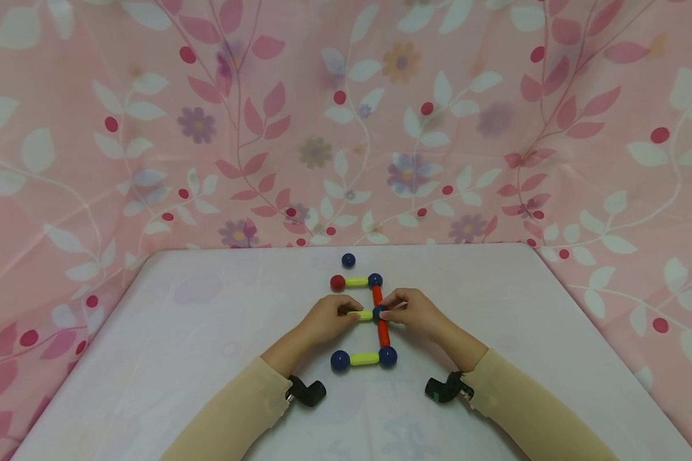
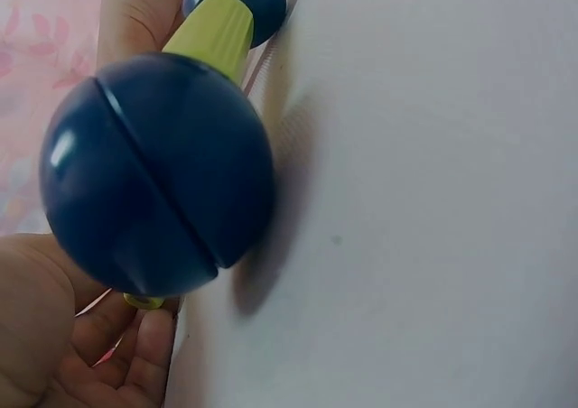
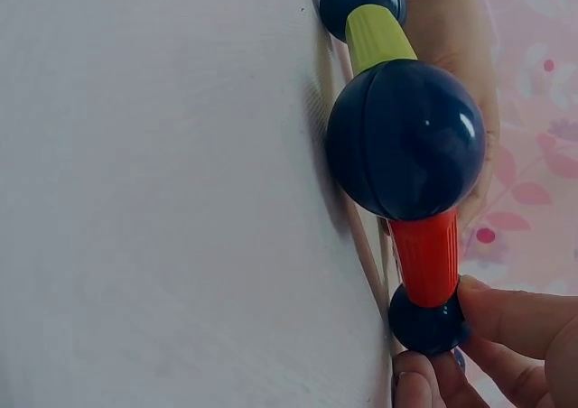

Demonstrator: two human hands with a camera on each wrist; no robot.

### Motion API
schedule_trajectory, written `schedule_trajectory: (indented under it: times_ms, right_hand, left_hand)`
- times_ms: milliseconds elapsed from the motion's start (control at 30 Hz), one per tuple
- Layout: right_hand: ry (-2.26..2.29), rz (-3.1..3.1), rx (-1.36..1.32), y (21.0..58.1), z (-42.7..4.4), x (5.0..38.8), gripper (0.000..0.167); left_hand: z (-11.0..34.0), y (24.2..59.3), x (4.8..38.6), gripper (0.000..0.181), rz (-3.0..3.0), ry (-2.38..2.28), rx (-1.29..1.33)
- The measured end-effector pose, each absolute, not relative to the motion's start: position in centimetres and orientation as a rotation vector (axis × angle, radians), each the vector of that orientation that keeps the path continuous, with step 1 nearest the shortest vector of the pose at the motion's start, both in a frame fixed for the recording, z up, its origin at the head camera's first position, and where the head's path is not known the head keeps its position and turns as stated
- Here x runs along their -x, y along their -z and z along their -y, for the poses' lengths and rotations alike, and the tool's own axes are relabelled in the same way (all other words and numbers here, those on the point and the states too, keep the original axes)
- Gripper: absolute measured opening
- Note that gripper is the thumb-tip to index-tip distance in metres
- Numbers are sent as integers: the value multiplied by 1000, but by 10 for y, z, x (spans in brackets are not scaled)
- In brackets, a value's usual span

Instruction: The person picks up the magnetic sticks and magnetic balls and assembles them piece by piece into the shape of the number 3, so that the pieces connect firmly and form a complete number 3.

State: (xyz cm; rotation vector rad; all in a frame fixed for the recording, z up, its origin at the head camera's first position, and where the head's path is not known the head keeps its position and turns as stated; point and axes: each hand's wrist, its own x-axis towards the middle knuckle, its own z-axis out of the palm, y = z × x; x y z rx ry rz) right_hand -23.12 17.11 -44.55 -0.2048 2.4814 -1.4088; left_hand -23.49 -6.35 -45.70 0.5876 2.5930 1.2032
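A figure of magnetic rods and balls lies on the table. My left hand (image 1: 327, 318) pinches the outer end of the middle yellow-green rod (image 1: 366, 315). The rod's other end meets the middle blue ball (image 3: 424, 325), which my right hand (image 1: 415, 312) grips between thumb and fingers. Red rods run from this ball to an upper blue ball (image 1: 375, 280) and a lower blue ball (image 1: 387, 356); the lower red rod (image 3: 426, 259) shows in the right wrist view. A near-left blue ball (image 2: 158, 178) largely hides my left hand's grip in the left wrist view.
The upper yellow-green rod (image 1: 356, 282) links a red ball (image 1: 337, 282) to the upper blue ball. The lower yellow-green rod (image 1: 364, 359) joins two blue balls. A loose blue ball (image 1: 348, 260) lies near the far edge of the white table (image 1: 207, 333). Behind hangs a pink floral cloth (image 1: 300, 128).
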Motion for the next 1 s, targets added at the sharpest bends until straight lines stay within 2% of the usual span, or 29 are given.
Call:
schedule_trajectory:
  times_ms: [567, 1000]
  right_hand:
    - [1400, -2481, 200, 444, -171, 231, 14]
    - [1404, -2463, 185, 445, -172, 233, 16]
  left_hand:
    - [64, 460, 237, 15, -2570, -1239, -558]
    - [65, 448, 236, 20, -2574, -1267, -512]
